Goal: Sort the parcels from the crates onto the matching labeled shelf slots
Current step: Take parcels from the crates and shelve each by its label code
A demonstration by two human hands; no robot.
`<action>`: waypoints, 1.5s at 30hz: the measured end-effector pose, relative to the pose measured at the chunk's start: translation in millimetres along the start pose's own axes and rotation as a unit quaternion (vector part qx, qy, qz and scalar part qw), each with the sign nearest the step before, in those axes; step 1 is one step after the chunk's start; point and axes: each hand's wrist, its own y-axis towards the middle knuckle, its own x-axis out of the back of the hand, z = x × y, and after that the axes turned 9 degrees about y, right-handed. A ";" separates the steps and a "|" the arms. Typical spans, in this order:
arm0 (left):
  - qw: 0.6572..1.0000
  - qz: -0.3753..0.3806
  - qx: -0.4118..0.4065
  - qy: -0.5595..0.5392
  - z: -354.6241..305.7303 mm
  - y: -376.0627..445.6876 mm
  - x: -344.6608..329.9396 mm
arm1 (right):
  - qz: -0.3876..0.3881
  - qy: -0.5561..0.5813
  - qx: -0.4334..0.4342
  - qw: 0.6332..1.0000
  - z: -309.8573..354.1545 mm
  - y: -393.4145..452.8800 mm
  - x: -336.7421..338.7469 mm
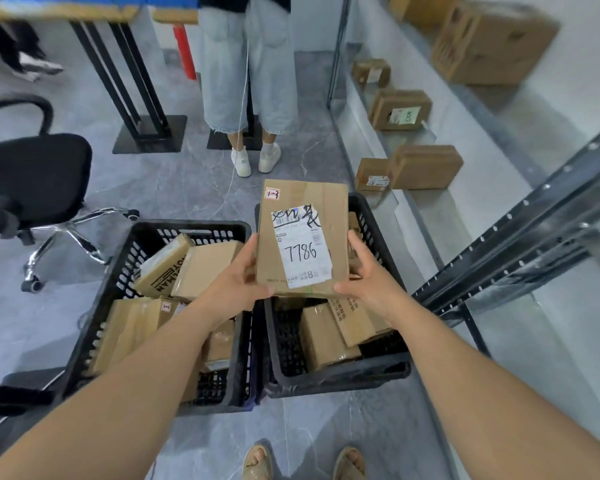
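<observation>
Beige sandals [303,463] on the person's own feet show at the bottom edge, on the grey marbled floor [174,188]. Above them, two bare forearms reach forward over two black plastic crates that stand side by side. The left hand [238,284] grips the lower left edge of a flat cardboard parcel [303,237], its fingers curled behind and its thumb on the front. The right hand [369,277] holds the lower right edge in the same manner. The parcel is held up in the air above the right crate [340,375], its face turned to the camera. Its white shipping label [302,249] carries the handwritten number 7786 and a black scribble over the barcode.

Inside the left crate [84,341] lie several brown boxes, close together; one shows the print "HOTMAN". The right crate holds a few more boxes.

To the right is a dark metal shelf frame [520,237], and four small cardboard parcels [425,166] sit apart on a low pale shelf [499,188]. To the left stands a black office chair [32,174]. Further away, a second person [248,64] in wide light jeans and white shoes stands near black table legs.
</observation>
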 end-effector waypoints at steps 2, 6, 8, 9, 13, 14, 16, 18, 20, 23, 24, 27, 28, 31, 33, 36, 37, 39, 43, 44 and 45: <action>1.000 -0.002 -0.013 0.007 -7.7 -0.3 4.2 | -0.022 -0.011 0.010 1.000 6.9 -8.6 -0.3; 0.998 0.005 -0.054 0.031 -25.0 -1.6 9.0 | -0.055 -0.003 0.045 0.997 20.5 -28.3 0.8; 0.995 0.008 -0.082 0.048 -34.7 -2.7 9.8 | -0.073 -0.014 0.060 0.995 27.7 -38.9 2.3; 0.994 0.010 -0.095 0.056 -38.9 -2.0 10.5 | -0.079 -0.013 0.068 0.994 30.6 -43.4 4.0; 0.986 0.027 -0.145 0.077 -63.0 0.5 10.3 | -0.123 -0.018 0.086 0.988 45.4 -66.2 13.3; 0.983 0.032 -0.160 0.080 -70.0 1.5 8.7 | -0.137 -0.024 0.095 0.986 49.1 -72.6 16.5; 0.978 0.040 -0.190 0.078 -84.4 1.9 4.2 | -0.163 -0.031 0.111 0.980 56.1 -85.4 23.6; 0.971 0.043 -0.220 0.080 -98.9 1.0 -0.7 | -0.186 -0.037 0.124 0.974 63.0 -98.6 30.7; 0.964 0.043 -0.251 0.078 -112.6 -0.1 -5.5 | -0.207 -0.042 0.139 0.968 69.9 -112.1 37.1; 0.952 0.035 -0.289 0.094 -134.0 -6.0 -11.4 | -0.236 -0.063 0.161 0.956 80.8 -137.2 46.4; 0.948 0.036 -0.299 0.098 -140.2 -9.0 -13.3 | -0.245 -0.076 0.166 0.952 84.3 -147.4 49.1; 0.937 0.051 -0.327 0.109 -156.8 -22.6 -20.6 | -0.256 -0.104 0.184 0.943 90.7 -181.4 57.0; 0.935 0.055 -0.333 0.110 -161.1 -27.4 -23.6 | -0.258 -0.110 0.191 0.941 90.8 -191.8 58.9; 0.924 0.066 -0.358 0.116 -173.9 -46.0 -42.3 | -0.271 -0.104 0.213 0.933 84.3 -226.6 65.7; 0.917 0.074 -0.374 0.118 -182.5 -58.9 -59.3 | -0.292 -0.103 0.225 0.924 77.1 -251.4 72.1; 0.907 0.093 -0.396 0.114 -194.5 -82.3 -89.2 | -0.313 -0.093 0.233 0.916 64.2 -291.6 81.7; 0.902 0.100 -0.404 0.112 -198.1 -91.0 -99.8 | -0.319 -0.086 0.235 0.914 58.9 -304.9 85.1; 0.896 0.116 -0.414 0.111 -204.6 -107.9 -121.8 | -0.331 -0.081 0.243 0.908 48.4 -332.8 91.9; 0.878 0.136 -0.444 0.114 -220.3 -144.3 -162.9 | -0.355 -0.067 0.248 0.899 30.5 -391.7 101.4; 0.875 0.143 -0.450 0.110 -224.7 -155.1 -173.6 | -0.364 -0.062 0.251 0.895 25.6 -407.4 102.8; 0.871 0.151 -0.455 0.105 -228.5 -165.9 -184.1 | -0.373 -0.061 0.252 0.891 21.0 -422.8 103.5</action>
